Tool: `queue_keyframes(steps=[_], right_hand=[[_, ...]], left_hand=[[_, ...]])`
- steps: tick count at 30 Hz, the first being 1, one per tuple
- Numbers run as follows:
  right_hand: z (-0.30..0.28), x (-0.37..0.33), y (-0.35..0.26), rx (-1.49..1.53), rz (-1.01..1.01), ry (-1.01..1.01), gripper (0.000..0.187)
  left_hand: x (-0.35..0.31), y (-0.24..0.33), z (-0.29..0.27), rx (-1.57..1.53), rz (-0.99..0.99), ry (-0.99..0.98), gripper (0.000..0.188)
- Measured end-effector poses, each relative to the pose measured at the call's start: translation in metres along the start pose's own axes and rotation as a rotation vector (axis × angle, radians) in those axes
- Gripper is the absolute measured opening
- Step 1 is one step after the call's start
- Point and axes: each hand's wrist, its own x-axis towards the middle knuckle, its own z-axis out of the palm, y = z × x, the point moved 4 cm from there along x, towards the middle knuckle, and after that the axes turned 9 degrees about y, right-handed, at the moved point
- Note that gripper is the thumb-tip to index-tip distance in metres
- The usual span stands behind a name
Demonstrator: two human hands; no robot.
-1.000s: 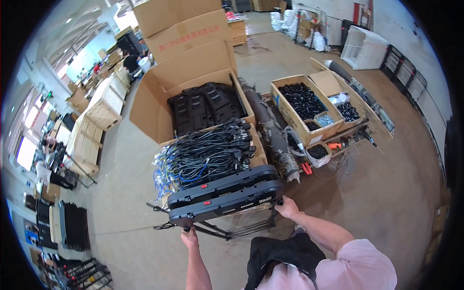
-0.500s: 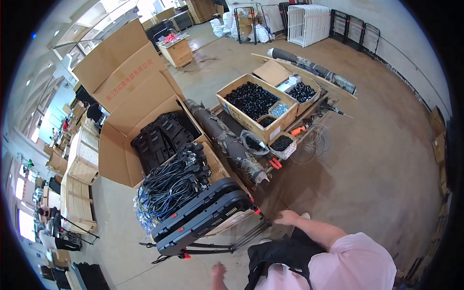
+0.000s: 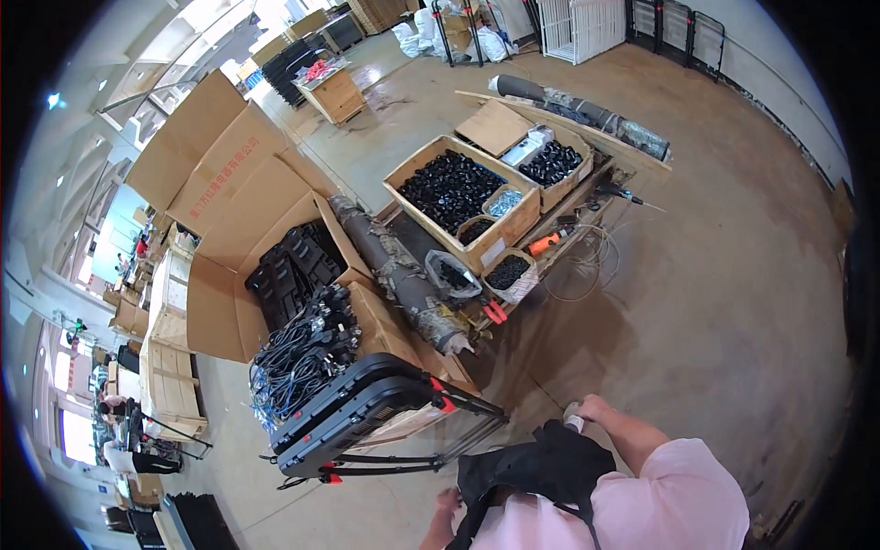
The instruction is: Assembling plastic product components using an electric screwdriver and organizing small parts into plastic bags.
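My right hand [image 3: 596,407] hangs over the floor beside my white shoe [image 3: 573,418], its fingers loosely extended and nothing visible in them. Lower down, my left hand [image 3: 447,500] is close to my black apron [image 3: 536,466]; its fingers are too small and foreshortened to read. Ahead of both hands, a folded black frame with long plastic housings and red fittings [image 3: 353,414] leans at the near end of a loaded stand, apart from my hands. Behind it lie a heap of bundled black cables [image 3: 307,353] and an open cardboard box [image 3: 215,312] holding black plastic parts [image 3: 291,268].
A wrapped roll [image 3: 394,266] lies beside the box. On a low wooden platform stand a bin of small black parts [image 3: 390,183], an orange-handled tool [image 3: 548,242], red-handled pliers [image 3: 495,313] and a screwdriver [image 3: 628,195]. Wooden crates [image 3: 174,367] line the left; people work beyond.
The view has shifted, and the boxes and black frame sit slightly further left. My left hand has come in toward my apron; my right hand has drawn in beside my shoe.
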Motion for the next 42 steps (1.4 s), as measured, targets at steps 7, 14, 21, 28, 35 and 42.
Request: queue_keyframes(steps=[7,14,21,28,35,42], right_hand=[[-0.053,-0.008,-0.013,0.492,-0.108,0.032,0.05],[-0.022,0.001,0.208,0.395,0.154,0.138,0.039],[0.006,-0.052,0.336,0.86,0.557,0.106,0.021],[-0.051,-0.039,0.226,0.933,0.549,0.044,0.025],[-0.195,0.031,0.112,0.854,0.427,0.127,0.032],[-0.26,0.119,0.094,1.046,0.435,0.187,0.04]], left_hand=[[0.027,0.146,0.027,0.161,0.198,0.154,0.038],[0.007,0.333,0.108,0.05,0.559,0.209,0.041],[0.044,0.498,0.076,0.05,0.997,0.568,0.024],[0.125,0.61,0.026,0.933,1.083,0.763,0.032],[0.19,0.63,0.027,1.483,0.852,0.35,0.025],[0.135,0.668,-0.025,1.195,1.034,0.429,0.019]])
